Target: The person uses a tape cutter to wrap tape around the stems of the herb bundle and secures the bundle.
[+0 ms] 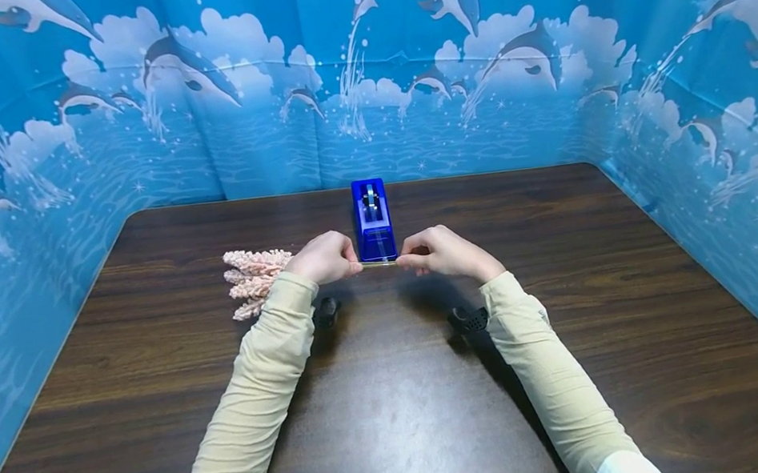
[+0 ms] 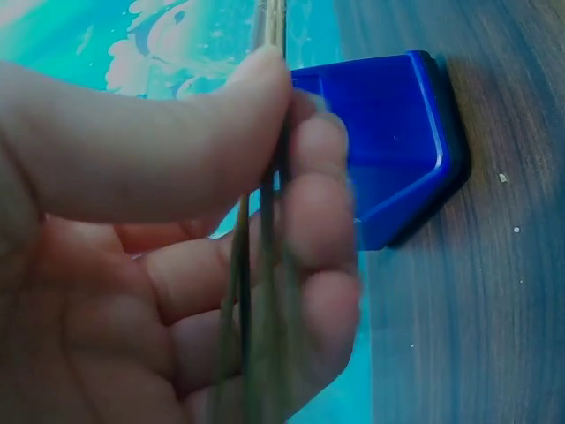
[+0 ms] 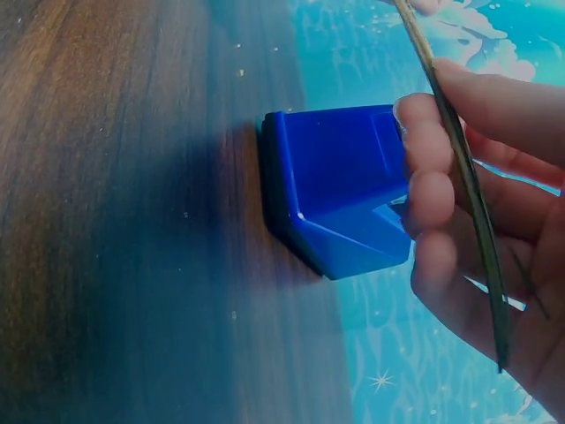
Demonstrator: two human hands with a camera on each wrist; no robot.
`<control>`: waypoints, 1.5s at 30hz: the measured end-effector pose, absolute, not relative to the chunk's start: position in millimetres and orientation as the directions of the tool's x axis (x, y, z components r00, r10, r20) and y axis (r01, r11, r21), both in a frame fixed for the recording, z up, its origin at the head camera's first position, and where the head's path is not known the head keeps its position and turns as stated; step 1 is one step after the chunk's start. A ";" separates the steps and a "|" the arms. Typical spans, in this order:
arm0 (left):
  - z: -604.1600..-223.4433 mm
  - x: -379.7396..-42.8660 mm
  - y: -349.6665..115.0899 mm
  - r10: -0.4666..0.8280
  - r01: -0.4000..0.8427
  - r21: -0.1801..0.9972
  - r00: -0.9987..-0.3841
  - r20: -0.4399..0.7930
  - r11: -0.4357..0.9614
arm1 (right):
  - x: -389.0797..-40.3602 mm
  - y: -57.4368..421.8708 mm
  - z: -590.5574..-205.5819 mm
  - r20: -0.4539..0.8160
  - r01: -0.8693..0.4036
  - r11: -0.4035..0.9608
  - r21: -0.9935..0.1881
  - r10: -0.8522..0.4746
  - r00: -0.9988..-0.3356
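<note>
While its thumb and forefinger press together, the left hand (image 1: 324,259) grasps one bundle of stems (image 1: 379,264); the right hand (image 1: 448,251), second of two, pinches the same bundle nearer its bare ends, which run past the fingers toward the palm. Stems: slim, green to yellowish; several, too blurred in the left wrist view for exact count. Long axis: left to right, before the near end of the tape dispenser (image 1: 376,242); flower heads (image 1: 257,260) point left, bare ends right. Flower heads: about four spikes, pale pink, knobbly, fanned beyond the left hand. Tape dispenser: one, glossy blue plastic, oblong, long axis running away from the person, standing on the counter (image 1: 405,419); whether the stems touch it cannot be told. Sleeves (image 1: 264,382): two, cream, creased fabric. Wrist devices (image 1: 468,319): two, black, one beside each sleeve. Counter: one, dark brown, wood-grained, far corners rounded. Curtain (image 1: 267,163): blue cloth, printed with dolphins, clouds and water, along far and side edges.
</note>
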State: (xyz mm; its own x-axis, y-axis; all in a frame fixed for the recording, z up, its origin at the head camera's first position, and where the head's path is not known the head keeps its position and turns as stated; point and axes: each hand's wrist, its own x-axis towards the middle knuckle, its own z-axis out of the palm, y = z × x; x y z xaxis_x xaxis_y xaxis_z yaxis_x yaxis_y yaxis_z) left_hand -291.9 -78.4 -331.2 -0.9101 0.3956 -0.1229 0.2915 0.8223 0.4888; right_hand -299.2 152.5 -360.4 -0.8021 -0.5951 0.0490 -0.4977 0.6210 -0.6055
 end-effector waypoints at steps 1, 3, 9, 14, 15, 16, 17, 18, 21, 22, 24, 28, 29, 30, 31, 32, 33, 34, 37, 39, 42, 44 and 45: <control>-331.8 -292.0 -77.8 0.400 0.292 0.491 -0.907 -0.129 0.821 | -299.0 152.3 -360.2 0.048 -0.493 0.621 -0.609 -0.592 -0.805; -333.1 -292.7 -77.0 0.403 0.288 0.497 -0.904 -0.140 0.819 | -298.8 152.2 -359.9 0.054 -0.492 0.623 -0.608 -0.586 -0.809; -335.4 -294.8 -77.2 0.410 0.293 0.520 -0.904 -0.123 0.802 | -298.8 152.0 -359.7 0.061 -0.482 0.625 -0.614 -0.571 -0.818; -333.6 -295.0 -77.8 0.427 0.282 0.549 -0.891 -0.154 0.787 | -299.1 152.5 -360.2 0.063 -0.480 0.614 -0.627 -0.574 -0.817; -333.3 -295.2 -77.6 0.434 0.281 0.554 -0.886 -0.165 0.784 | -299.2 152.6 -360.3 0.064 -0.481 0.612 -0.628 -0.575 -0.815; -332.9 -295.2 -77.3 0.441 0.282 0.555 -0.881 -0.173 0.782 | -299.4 152.7 -360.4 0.067 -0.485 0.609 -0.628 -0.579 -0.813; -332.6 -295.4 -77.2 0.447 0.285 0.554 -0.876 -0.180 0.782 | -299.9 152.7 -360.6 0.071 -0.490 0.603 -0.629 -0.583 -0.809; -332.2 -295.2 -76.9 0.455 0.294 0.550 -0.872 -0.180 0.781 | -300.0 152.6 -360.7 0.079 -0.499 0.600 -0.625 -0.588 -0.805; -331.2 -295.2 -76.3 0.460 0.306 0.540 -0.871 -0.173 0.784 | -300.9 152.0 -362.5 0.096 -0.537 0.592 -0.601 -0.614 -0.784; -331.1 -295.0 -76.2 0.463 0.315 0.532 -0.871 -0.167 0.785 | -300.9 151.6 -363.1 0.098 -0.552 0.591 -0.588 -0.625 -0.775; -331.0 -294.9 -76.4 0.469 0.331 0.520 -0.869 -0.156 0.788 | -300.5 150.8 -364.1 0.096 -0.579 0.608 -0.544 -0.640 -0.762; -332.7 -295.2 -76.1 0.485 0.360 0.502 -0.863 -0.142 0.787 | -297.9 148.8 -364.2 0.055 -0.602 0.675 -0.426 -0.645 -0.762; -333.1 -295.2 -75.8 0.488 0.364 0.499 -0.861 -0.140 0.786 | -297.1 148.4 -363.9 0.045 -0.605 0.694 -0.391 -0.642 -0.765; -333.5 -295.0 -75.5 0.490 0.367 0.499 -0.860 -0.139 0.785 | -296.4 148.2 -363.6 0.038 -0.609 0.707 -0.359 -0.641 -0.767; -333.8 -294.9 -75.1 0.492 0.370 0.498 -0.860 -0.137 0.785 | -295.8 148.1 -363.2 0.034 -0.613 0.717 -0.332 -0.641 -0.767; -334.0 -294.7 -74.9 0.494 0.374 0.496 -0.859 -0.133 0.783 | -295.4 148.2 -363.0 0.033 -0.620 0.721 -0.309 -0.643 -0.765; -334.1 -294.5 -74.7 0.494 0.377 0.495 -0.860 -0.126 0.783 | -295.2 148.3 -362.8 0.040 -0.632 0.720 -0.287 -0.650 -0.759; -334.2 -294.2 -74.6 0.489 0.376 0.491 -0.864 -0.121 0.786 | -295.0 148.5 -362.8 0.050 -0.643 0.716 -0.270 -0.657 -0.752; -334.5 -293.6 -74.9 0.468 0.366 0.491 -0.878 -0.099 0.791 | -295.2 149.3 -363.3 0.099 -0.675 0.692 -0.254 -0.676 -0.730; -334.5 -293.4 -75.3 0.450 0.352 0.496 -0.889 -0.090 0.794 | -296.0 150.3 -364.3 0.134 -0.691 0.676 -0.257 -0.683 -0.718; -334.2 -293.7 -75.6 0.428 0.333 0.503 -0.900 -0.082 0.797 | -297.8 151.4 -365.8 0.167 -0.691 0.661 -0.292 -0.677 -0.717; -334.1 -294.0 -76.1 0.417 0.327 0.504 -0.906 -0.073 0.799 | -299.3 151.7 -366.7 0.171 -0.684 0.648 -0.335 -0.672 -0.720; -333.9 -294.1 -76.2 0.413 0.326 0.503 -0.908 -0.068 0.800 | -299.8 151.7 -366.9 0.166 -0.674 0.641 -0.367 -0.668 -0.725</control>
State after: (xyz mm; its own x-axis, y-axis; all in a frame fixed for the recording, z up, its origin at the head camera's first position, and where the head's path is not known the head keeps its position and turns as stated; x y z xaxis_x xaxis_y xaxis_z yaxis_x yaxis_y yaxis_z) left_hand -294.1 -76.2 -333.9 -0.9082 0.4129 -0.0682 0.3261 0.8005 0.5029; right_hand -299.8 151.7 -366.9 -0.7253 -0.6681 0.1660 -0.6743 0.6408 -0.3670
